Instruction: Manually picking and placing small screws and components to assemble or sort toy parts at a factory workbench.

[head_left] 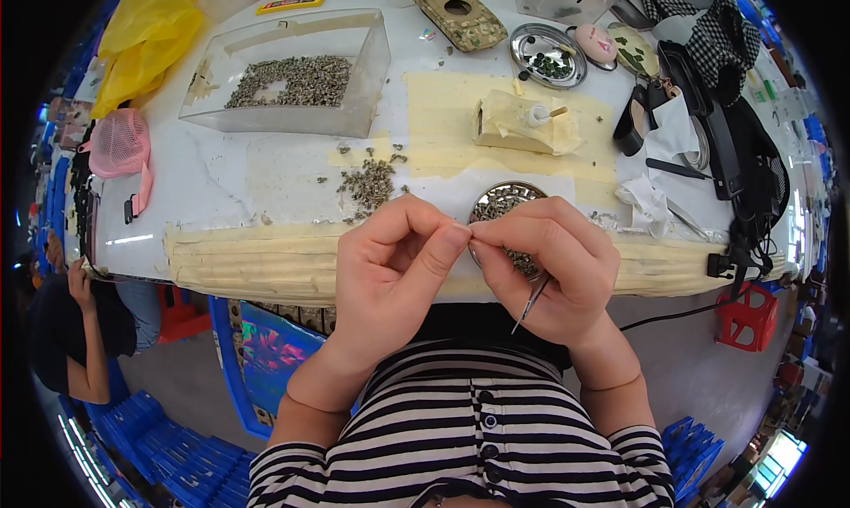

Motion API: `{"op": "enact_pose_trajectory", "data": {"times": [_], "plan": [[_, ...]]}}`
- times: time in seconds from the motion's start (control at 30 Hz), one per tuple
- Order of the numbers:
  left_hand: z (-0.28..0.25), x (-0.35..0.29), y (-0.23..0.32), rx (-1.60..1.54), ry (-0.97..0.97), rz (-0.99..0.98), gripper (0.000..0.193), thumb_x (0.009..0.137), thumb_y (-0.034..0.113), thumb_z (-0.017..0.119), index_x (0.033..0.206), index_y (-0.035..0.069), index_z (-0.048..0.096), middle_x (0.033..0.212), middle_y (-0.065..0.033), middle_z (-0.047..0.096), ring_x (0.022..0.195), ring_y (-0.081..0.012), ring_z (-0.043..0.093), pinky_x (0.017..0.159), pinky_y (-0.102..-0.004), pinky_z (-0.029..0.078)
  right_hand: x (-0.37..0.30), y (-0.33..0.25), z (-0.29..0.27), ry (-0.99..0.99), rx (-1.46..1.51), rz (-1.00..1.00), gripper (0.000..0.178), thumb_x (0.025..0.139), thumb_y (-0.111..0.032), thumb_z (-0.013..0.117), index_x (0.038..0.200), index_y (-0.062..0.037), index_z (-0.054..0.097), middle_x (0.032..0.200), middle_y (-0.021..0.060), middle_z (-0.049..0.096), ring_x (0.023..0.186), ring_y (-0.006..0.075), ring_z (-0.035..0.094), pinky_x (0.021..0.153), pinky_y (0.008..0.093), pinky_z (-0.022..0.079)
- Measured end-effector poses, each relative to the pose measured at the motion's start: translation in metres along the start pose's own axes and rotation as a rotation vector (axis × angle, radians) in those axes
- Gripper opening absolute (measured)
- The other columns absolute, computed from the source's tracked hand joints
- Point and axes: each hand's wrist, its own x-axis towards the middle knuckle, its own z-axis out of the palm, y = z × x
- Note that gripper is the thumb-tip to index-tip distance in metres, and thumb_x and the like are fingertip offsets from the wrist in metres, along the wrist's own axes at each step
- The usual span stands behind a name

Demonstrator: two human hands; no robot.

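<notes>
My left hand [387, 265] is closed in a pinch above the table's front edge, thumb against forefinger. Its fingertips meet those of my right hand [567, 265], and whatever tiny piece lies between them is too small to make out. Tucked in my right hand is a thin pointed tool [531, 304], its tip slanting down toward my striped shirt. Behind the right fingers sits a round metal dish [506, 184] of small metallic pieces, partly covered by that hand. A loose pile of similar pieces [367, 188] lies just beyond my left hand.
A clear box [274, 120] with many small pieces stands far left. Farther back are a camouflage-patterned case [459, 14] and an oval tray [567, 74] of dark green bits. A tape-covered block [522, 127] holds a small white pot. Pouches and cords crowd the right; someone sits left.
</notes>
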Motion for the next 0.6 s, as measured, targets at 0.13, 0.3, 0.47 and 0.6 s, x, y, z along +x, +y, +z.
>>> {"op": "enact_pose_trajectory", "data": {"times": [0.13,0.3,0.47,0.6], "plan": [[0.0016,-0.0001,0.0005,0.031,0.002,0.030,0.004,0.095,0.001,0.065,0.096,-0.003,0.066,0.091,-0.0018,0.063,0.080,-0.0035,0.057,0.070,-0.0181,0.045,0.0007,-0.0002,-0.0005,-0.007,0.012,0.025,0.023,0.068,0.006,0.077,0.088,-0.0032,0.070,0.074,0.0080,0.063,0.060,0.0202,0.063,0.052,0.0288,0.050],[-0.0028,0.0013,0.0000,0.063,-0.013,0.024,0.005,0.092,-0.004,0.065,0.097,-0.004,0.067,0.092,-0.0032,0.063,0.079,-0.0047,0.057,0.070,-0.0191,0.045,0.0010,-0.0029,-0.0052,-0.069,-0.011,0.094,0.023,0.068,0.006,0.077,0.088,-0.0033,0.070,0.076,0.0083,0.064,0.060,0.0201,0.063,0.052,0.0289,0.050],[-0.0045,0.0020,-0.0021,0.104,-0.004,0.040,0.006,0.089,-0.005,0.065,0.095,-0.004,0.067,0.091,-0.0025,0.062,0.078,-0.0044,0.056,0.069,-0.0193,0.045,0.0015,-0.0010,-0.0043,-0.073,-0.009,0.075,0.024,0.067,0.006,0.077,0.089,-0.0031,0.071,0.077,0.0083,0.064,0.060,0.0195,0.063,0.051,0.0289,0.049],[-0.0023,0.0018,-0.0010,0.070,0.016,0.022,0.004,0.089,-0.005,0.066,0.092,-0.003,0.066,0.090,-0.0022,0.062,0.077,-0.0039,0.055,0.068,-0.0193,0.044,0.0009,0.0025,-0.0020,-0.045,-0.010,0.020,0.025,0.067,0.005,0.078,0.090,-0.0032,0.071,0.078,0.0085,0.064,0.060,0.0192,0.063,0.051,0.0287,0.049]]}}
